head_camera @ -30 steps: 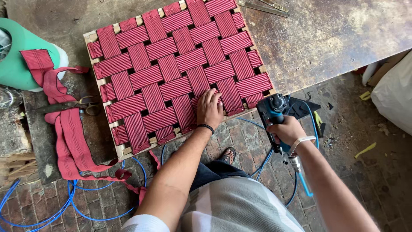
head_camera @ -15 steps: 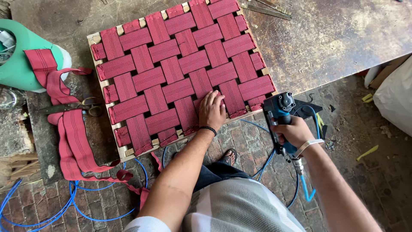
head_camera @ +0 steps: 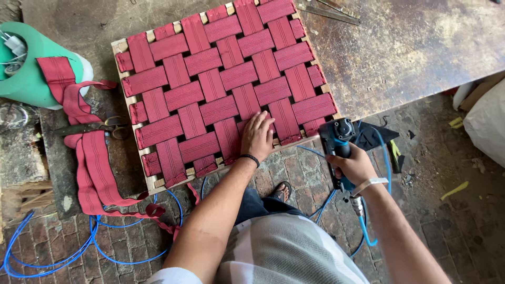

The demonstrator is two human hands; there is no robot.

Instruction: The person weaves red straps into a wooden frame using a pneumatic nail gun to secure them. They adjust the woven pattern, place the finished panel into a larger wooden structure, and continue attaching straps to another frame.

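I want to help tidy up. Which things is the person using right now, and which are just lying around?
In use:
left hand flat on the red webbing
wooden frame
stapler in the right hand
blue hose

Lying about:
scissors
loose strap
green roll
white sack
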